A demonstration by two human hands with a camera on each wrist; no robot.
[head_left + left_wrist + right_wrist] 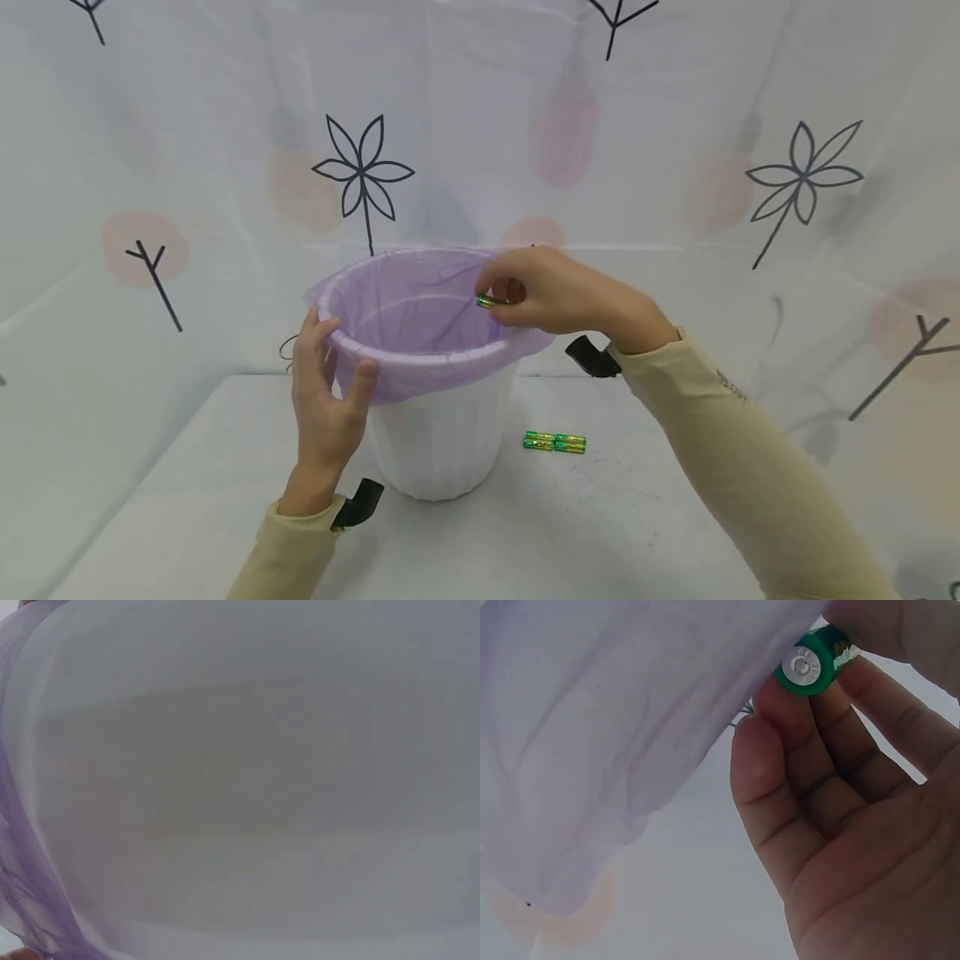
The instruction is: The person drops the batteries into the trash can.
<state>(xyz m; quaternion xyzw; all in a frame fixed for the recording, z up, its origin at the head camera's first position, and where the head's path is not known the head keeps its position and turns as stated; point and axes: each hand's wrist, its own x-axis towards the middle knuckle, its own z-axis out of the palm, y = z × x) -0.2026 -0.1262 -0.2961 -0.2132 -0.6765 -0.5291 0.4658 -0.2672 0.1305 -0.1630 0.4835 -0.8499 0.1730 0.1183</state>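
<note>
A white trash bin [438, 446] stands on the table, lined with a purple bag [420, 379] folded over its rim. My left hand [326, 408] grips the bin at the left side of its rim, fingers on the edge and thumb against the bag's outside. Above the right part of the opening, my right hand [555, 292] pinches a green and gold battery [486, 301] between thumb and fingers. The right wrist view shows that battery's flat end [802, 666] beside the bag. The bin's white wall [255, 787] fills most of the left wrist view.
Several green and gold batteries [554, 442] lie in a tight group on the white table [600, 517], right of the bin. Behind it hangs a white curtain [480, 125] printed with flowers and twigs. A thin dark wire [285, 348] shows behind the left hand.
</note>
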